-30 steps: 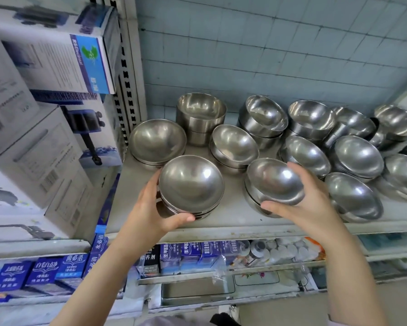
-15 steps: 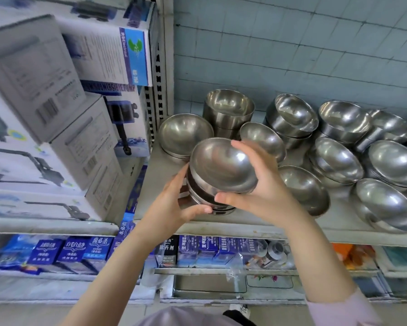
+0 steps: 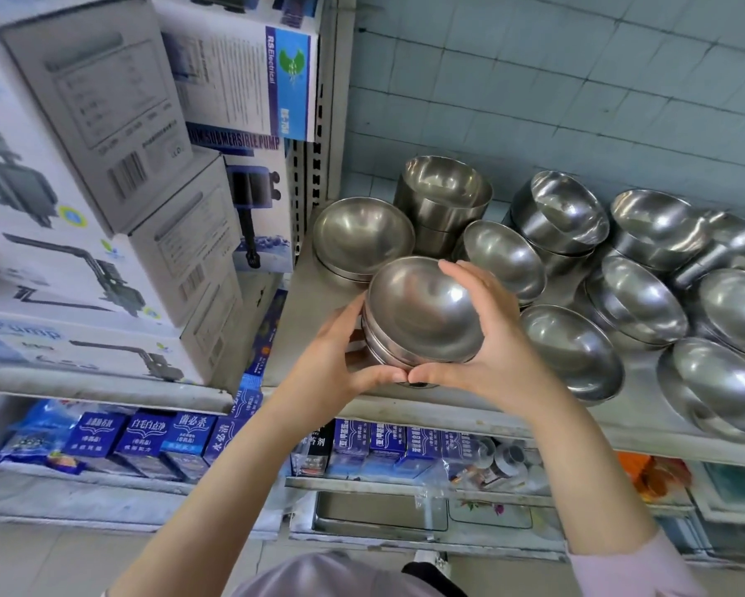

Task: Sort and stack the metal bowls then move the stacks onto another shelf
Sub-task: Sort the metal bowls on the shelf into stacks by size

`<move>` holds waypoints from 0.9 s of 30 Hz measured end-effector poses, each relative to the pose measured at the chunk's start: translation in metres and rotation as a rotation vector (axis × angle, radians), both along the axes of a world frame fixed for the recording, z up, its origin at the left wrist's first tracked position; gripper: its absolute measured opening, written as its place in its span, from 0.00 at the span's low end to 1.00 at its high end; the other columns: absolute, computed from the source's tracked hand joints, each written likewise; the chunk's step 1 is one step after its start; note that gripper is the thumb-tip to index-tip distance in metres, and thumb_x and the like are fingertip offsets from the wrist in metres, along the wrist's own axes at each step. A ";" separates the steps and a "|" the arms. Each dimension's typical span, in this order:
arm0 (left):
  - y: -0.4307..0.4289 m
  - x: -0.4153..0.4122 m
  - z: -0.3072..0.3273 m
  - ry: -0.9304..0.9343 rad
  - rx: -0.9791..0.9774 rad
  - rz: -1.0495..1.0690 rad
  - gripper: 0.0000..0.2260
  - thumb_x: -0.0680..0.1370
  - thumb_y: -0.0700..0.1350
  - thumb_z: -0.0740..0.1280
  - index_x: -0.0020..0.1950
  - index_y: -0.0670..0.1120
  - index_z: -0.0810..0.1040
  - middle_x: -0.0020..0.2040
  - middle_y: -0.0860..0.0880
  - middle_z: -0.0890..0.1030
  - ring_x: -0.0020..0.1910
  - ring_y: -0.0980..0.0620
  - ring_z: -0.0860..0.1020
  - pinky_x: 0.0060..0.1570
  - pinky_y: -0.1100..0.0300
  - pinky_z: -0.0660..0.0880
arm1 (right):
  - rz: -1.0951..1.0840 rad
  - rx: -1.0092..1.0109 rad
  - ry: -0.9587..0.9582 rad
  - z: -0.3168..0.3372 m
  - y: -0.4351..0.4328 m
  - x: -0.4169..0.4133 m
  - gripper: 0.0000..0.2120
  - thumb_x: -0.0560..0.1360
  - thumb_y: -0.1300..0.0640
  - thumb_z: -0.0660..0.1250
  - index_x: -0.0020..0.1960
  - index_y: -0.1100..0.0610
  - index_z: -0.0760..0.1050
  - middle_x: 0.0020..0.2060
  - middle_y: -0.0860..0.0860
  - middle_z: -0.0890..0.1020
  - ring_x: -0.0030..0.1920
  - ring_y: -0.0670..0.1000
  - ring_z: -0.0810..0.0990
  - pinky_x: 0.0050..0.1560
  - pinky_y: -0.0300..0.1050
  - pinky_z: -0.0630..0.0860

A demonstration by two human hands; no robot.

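While the person stands facing the shelving, the left hand (image 3: 336, 359) and the right hand (image 3: 495, 355) grasp a short stack of metal bowls (image 3: 424, 314) from either side. Both hands' fingers are curled round the stack, and the two thumb tips touch in front of it. The left hand holds the stack's left flank, and the right hand's fingers arch over the far rim of the top bowl. The stack is at the front-left part of the grey shelf (image 3: 291, 321), tipped a little toward the person. I cannot tell whether its base touches the shelf, since the hands hide it.

Just behind the stack to the left stands a low pile of wide bowls (image 3: 362, 239), and behind that a taller pile of straight-walled bowls (image 3: 444, 196). A leaning bowl (image 3: 506, 258) sits just beside the right fingers, and another wide bowl (image 3: 573, 351) lies near the right wrist. Further right the shelf is crowded with more bowls (image 3: 646, 303), many tilted and overlapping, back toward the pale tiled wall (image 3: 556, 79).

Left of the perforated upright post (image 3: 336, 101), white pump boxes (image 3: 103, 200) are piled high. On a lower shelf a row of blue cartons (image 3: 146, 437) stands. A pink sleeve (image 3: 633, 570) covers the right arm near the elbow.
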State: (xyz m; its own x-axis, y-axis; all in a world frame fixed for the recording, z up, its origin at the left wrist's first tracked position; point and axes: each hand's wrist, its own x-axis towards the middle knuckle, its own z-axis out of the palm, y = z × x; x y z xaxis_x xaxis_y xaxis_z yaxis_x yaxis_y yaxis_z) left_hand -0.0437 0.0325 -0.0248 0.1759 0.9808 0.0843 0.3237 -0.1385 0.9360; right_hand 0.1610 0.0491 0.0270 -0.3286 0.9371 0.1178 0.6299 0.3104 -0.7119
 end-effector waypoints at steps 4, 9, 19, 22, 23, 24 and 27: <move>0.001 -0.001 -0.003 0.030 -0.006 -0.003 0.44 0.63 0.60 0.73 0.75 0.57 0.58 0.68 0.54 0.69 0.62 0.59 0.72 0.53 0.81 0.67 | -0.046 0.021 -0.023 0.014 -0.008 0.016 0.55 0.55 0.33 0.75 0.77 0.35 0.54 0.79 0.38 0.50 0.79 0.39 0.45 0.75 0.46 0.50; 0.002 -0.002 -0.005 0.038 -0.023 0.009 0.45 0.62 0.61 0.74 0.76 0.58 0.58 0.68 0.56 0.69 0.60 0.60 0.74 0.48 0.81 0.68 | -0.408 0.133 -0.091 0.014 -0.028 0.071 0.51 0.60 0.32 0.72 0.78 0.40 0.56 0.79 0.40 0.55 0.78 0.44 0.51 0.75 0.52 0.54; 0.003 -0.002 -0.009 0.042 -0.035 0.023 0.44 0.61 0.60 0.75 0.74 0.58 0.61 0.67 0.53 0.73 0.61 0.57 0.76 0.60 0.61 0.74 | -0.626 -0.047 0.091 -0.028 -0.047 0.103 0.53 0.59 0.36 0.76 0.78 0.43 0.57 0.77 0.44 0.63 0.76 0.49 0.62 0.75 0.55 0.63; 0.002 -0.001 -0.007 0.060 -0.035 0.041 0.43 0.61 0.59 0.74 0.74 0.56 0.62 0.66 0.54 0.73 0.58 0.63 0.76 0.54 0.71 0.71 | -0.616 -0.074 0.111 -0.029 -0.047 0.106 0.52 0.61 0.40 0.79 0.79 0.42 0.56 0.76 0.43 0.64 0.76 0.48 0.63 0.75 0.53 0.63; 0.002 0.000 -0.006 0.064 -0.033 0.046 0.43 0.61 0.59 0.74 0.74 0.56 0.62 0.66 0.55 0.73 0.57 0.65 0.75 0.51 0.74 0.69 | -0.607 -0.084 0.106 -0.028 -0.047 0.106 0.53 0.61 0.41 0.80 0.79 0.42 0.56 0.77 0.42 0.63 0.76 0.48 0.63 0.75 0.54 0.63; 0.002 0.000 -0.006 0.068 -0.032 0.049 0.42 0.61 0.58 0.74 0.74 0.56 0.62 0.66 0.55 0.73 0.57 0.66 0.75 0.51 0.75 0.68 | -0.604 -0.087 0.100 -0.027 -0.047 0.106 0.53 0.61 0.42 0.80 0.79 0.41 0.56 0.76 0.42 0.63 0.76 0.48 0.63 0.74 0.54 0.64; 0.002 -0.001 -0.007 0.070 -0.031 0.048 0.41 0.63 0.56 0.75 0.73 0.56 0.63 0.66 0.54 0.73 0.57 0.65 0.75 0.51 0.74 0.69 | -0.631 -0.075 0.123 -0.022 -0.050 0.103 0.51 0.61 0.44 0.82 0.77 0.42 0.59 0.71 0.39 0.67 0.73 0.48 0.67 0.73 0.52 0.66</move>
